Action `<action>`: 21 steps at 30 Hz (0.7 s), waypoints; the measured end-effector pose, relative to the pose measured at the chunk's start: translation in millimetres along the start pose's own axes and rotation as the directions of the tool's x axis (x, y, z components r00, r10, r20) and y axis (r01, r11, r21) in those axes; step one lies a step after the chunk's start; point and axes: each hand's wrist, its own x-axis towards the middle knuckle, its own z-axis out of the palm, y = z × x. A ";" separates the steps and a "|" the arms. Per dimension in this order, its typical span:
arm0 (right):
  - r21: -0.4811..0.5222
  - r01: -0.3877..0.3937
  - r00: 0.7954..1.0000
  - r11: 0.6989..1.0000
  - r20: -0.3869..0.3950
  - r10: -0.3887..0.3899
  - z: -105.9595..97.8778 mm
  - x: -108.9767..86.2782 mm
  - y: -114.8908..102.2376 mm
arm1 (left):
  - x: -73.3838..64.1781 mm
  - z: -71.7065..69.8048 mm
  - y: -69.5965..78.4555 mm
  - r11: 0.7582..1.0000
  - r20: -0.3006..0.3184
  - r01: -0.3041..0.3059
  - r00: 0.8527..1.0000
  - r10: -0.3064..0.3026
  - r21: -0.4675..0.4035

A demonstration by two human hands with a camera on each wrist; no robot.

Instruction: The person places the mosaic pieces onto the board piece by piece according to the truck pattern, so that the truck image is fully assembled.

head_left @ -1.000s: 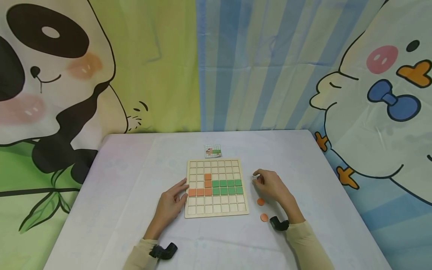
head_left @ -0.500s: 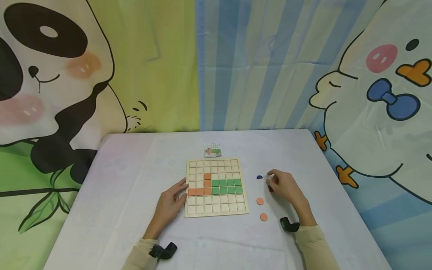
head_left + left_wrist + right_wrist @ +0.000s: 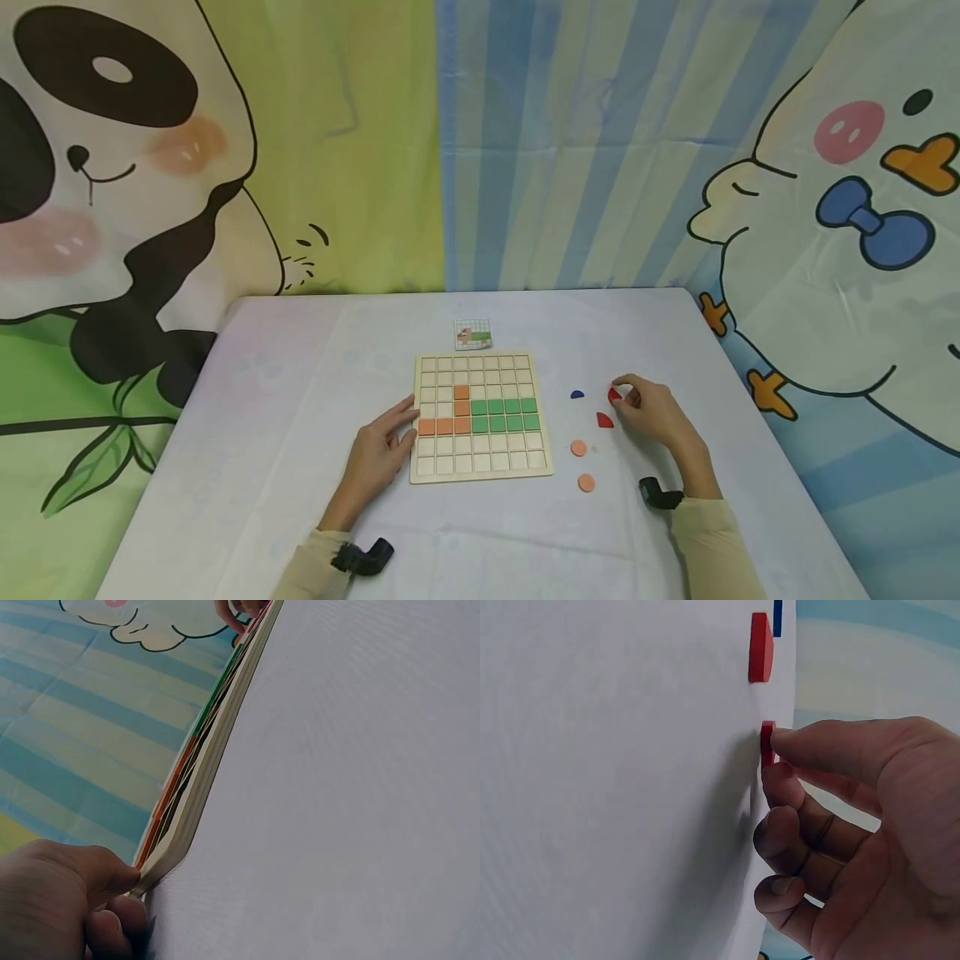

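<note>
Fingertips of my left hand (image 3: pixel 377 457) rest against the left edge of a wooden grid board (image 3: pixel 480 464); the left wrist view has its thumb at the board's corner. Orange square tiles (image 3: pixel 445 427) and green square tiles (image 3: pixel 497 423) fill several cells. To the right of the board, my right hand (image 3: pixel 658 414) pinches a small red piece (image 3: pixel 768 742) between thumb and index finger, close over the cloth. A second red piece (image 3: pixel 605 420), shaped like a quarter circle, lies just left of that hand. Further left lies a dark blue half-circle piece (image 3: pixel 577 394).
Two orange round discs (image 3: pixel 586 482) lie right of the board, nearer the front. A small picture card (image 3: pixel 472 335) with a gridded drawing lies behind the board. White cloth (image 3: pixel 300 375) covers the table, and printed curtains (image 3: pixel 525 167) hang behind it.
My right hand has moved to the right. The blue half-circle and then one red piece have come to lie on the cloth. My left hand has stayed at the board.
</note>
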 end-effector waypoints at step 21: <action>0.008 0.026 0.998 1.000 0.054 -0.026 -1.4 5.5 10.5 | 0.2 0.3 -0.8 1.000 -0.006 0.000 1.000 0.000 -0.007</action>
